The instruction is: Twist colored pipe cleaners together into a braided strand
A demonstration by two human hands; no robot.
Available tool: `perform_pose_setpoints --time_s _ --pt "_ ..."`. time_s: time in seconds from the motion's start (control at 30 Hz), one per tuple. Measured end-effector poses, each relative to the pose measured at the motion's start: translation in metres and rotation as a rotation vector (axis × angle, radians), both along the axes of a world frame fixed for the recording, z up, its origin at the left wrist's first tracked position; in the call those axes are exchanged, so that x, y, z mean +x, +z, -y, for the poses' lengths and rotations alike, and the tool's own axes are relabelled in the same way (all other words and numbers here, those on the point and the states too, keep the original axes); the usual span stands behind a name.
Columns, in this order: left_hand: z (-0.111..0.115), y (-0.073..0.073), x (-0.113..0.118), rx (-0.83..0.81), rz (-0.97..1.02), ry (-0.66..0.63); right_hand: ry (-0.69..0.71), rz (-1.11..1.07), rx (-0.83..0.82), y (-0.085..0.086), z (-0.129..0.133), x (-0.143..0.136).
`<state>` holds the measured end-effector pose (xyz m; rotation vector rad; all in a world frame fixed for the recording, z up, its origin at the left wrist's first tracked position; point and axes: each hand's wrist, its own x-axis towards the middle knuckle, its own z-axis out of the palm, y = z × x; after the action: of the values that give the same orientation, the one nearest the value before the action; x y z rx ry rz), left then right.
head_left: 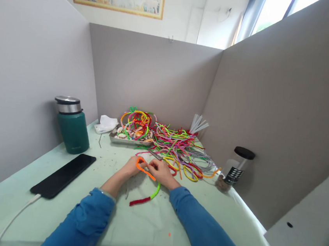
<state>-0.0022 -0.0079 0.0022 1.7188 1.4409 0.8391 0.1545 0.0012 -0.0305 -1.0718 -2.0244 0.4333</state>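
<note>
An orange pipe cleaner (149,174), bent into a loop with a straight tail, is between my two hands. My left hand (131,165) is closed on its looped end. Close beside it, my right hand (159,169) pinches near the loop with bent fingers; the fingertips are partly hidden. Under my hands a red and green pipe cleaner (141,202) lies curved on the table. Scissors with yellow and red handles (190,172) rest just beyond my right hand, their blades (155,154) pointing away to the left.
A metal tray (130,141) with shaped pipe cleaners stands at the back, beside a heap of loose pipe cleaners (174,141). A green bottle (72,129) and a black phone (63,175) are on the left. A clear jar (233,169) stands right. Grey partitions (152,71) enclose the table.
</note>
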Motion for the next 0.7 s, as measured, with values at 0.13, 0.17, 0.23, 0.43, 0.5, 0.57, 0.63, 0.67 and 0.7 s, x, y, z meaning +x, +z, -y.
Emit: perform_pose_setpoints --time_s 0.13,0.17,0.23,0.43,0.5,0.57,0.63,0.67,0.7 --pt "-0.0021 -0.0023 -0.0008 0.015 -0.007 0.007 -0.002 -0.002 0.009 0.0009 0.0003 0.0000" --pt "-0.0029 -0.0033 -0.0011 0.025 -0.001 0.005 -0.007 -0.002 0.012 0.0011 0.0004 0.0001" --pt "-0.0046 -0.0053 -0.0016 0.041 0.006 0.000 -0.010 -0.001 0.016 0.0015 0.0009 0.0001" --pt "-0.0076 -0.0083 -0.0026 0.074 -0.002 -0.009 -0.009 0.005 0.018 0.0032 0.0022 -0.0001" --pt "-0.0074 -0.0076 -0.0026 0.080 0.012 -0.025 -0.010 0.009 0.018 0.0037 0.0023 -0.0002" --pt "-0.0064 -0.0058 -0.0024 0.081 0.021 -0.040 -0.010 0.010 0.015 0.0043 0.0025 -0.0003" --pt "-0.0048 -0.0032 -0.0019 0.085 0.022 -0.055 -0.004 0.004 0.010 0.0048 0.0027 -0.0002" --pt "-0.0039 -0.0018 -0.0017 0.090 0.025 -0.063 0.000 -0.002 0.007 0.0050 0.0029 -0.0002" --pt "-0.0030 -0.0005 -0.0014 0.095 0.029 -0.070 0.004 -0.008 0.004 0.0052 0.0030 -0.0001"
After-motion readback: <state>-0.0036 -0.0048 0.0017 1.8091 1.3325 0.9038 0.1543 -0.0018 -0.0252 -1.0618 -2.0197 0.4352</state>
